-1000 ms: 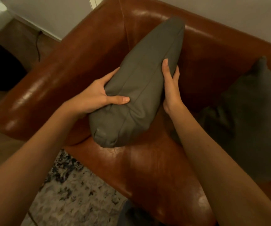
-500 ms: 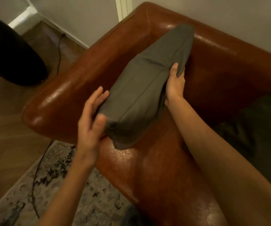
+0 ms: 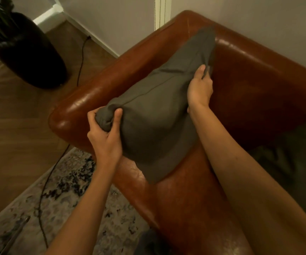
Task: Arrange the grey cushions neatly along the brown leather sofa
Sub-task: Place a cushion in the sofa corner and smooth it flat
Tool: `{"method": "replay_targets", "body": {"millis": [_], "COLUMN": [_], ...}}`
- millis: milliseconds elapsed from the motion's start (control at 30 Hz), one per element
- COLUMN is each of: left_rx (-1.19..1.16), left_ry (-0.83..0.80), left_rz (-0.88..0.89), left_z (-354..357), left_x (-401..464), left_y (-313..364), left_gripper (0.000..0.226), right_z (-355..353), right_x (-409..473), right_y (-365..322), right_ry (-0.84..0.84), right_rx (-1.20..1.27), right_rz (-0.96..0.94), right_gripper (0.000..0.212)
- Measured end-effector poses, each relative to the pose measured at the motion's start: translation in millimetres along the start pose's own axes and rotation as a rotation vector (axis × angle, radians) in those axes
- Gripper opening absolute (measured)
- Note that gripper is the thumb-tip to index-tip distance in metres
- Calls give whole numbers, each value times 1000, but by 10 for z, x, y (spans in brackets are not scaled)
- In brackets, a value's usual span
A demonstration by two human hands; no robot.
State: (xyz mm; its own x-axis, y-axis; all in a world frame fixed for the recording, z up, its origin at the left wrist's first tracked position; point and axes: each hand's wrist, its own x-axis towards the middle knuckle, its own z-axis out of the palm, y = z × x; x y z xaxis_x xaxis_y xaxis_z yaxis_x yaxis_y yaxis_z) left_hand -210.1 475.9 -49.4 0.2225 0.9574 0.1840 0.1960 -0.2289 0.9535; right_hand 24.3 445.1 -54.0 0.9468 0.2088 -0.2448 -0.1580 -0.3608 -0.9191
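Firmly, both hands' grip on cushion (image 3: 154,115).

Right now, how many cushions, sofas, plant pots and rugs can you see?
Grey cushions: 2, the one both hands grip and a darker one at the right edge
Brown leather sofa: 1
Dark plant pot: 1
Patterned rug: 1
Total: 5

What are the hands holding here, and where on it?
Both hold one grey fabric cushion over the sofa corner: the left hand grips its bunched near corner, the right hand pinches its right edge further up.
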Motion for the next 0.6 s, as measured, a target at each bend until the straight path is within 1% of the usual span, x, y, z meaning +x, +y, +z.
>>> {"method": "replay_targets", "body": {"millis": [100, 200, 267, 333, 400, 467, 500, 600], "left_rx": [-30, -123, -175, -224, -278, -302, -303, -307], "left_ry": [-26, 40, 49, 47, 76, 118, 138, 185], "left_rz": [-149, -270, -317, -352, -401, -432, -436, -428], "left_z": [-80, -140, -152, -128, -87, -58, -53, -57], "left_x": [83, 271, 368, 395, 409, 436, 462, 513], "left_y": [-211, -397, -466, -540, -595, -609, -619, -650], "left_gripper": [45, 49, 48, 41, 46, 51, 48, 29], "right_z": [38, -27, -50, -15, 77, 174, 228, 323], "right_x": [82, 337, 522, 641, 703, 722, 728, 701], "right_y": [94, 185, 199, 174, 147, 148, 175, 274], "right_ry": [-129, -258, -343, -428, -506, -542, -543, -502], "right_rx": [-113, -205, -215, -173, -99, -76, -57, 27], "right_rz": [1, -23, -7, 40, 75, 75, 67, 58], "right_gripper": [57, 69, 78, 83, 87, 90, 90, 89]}}
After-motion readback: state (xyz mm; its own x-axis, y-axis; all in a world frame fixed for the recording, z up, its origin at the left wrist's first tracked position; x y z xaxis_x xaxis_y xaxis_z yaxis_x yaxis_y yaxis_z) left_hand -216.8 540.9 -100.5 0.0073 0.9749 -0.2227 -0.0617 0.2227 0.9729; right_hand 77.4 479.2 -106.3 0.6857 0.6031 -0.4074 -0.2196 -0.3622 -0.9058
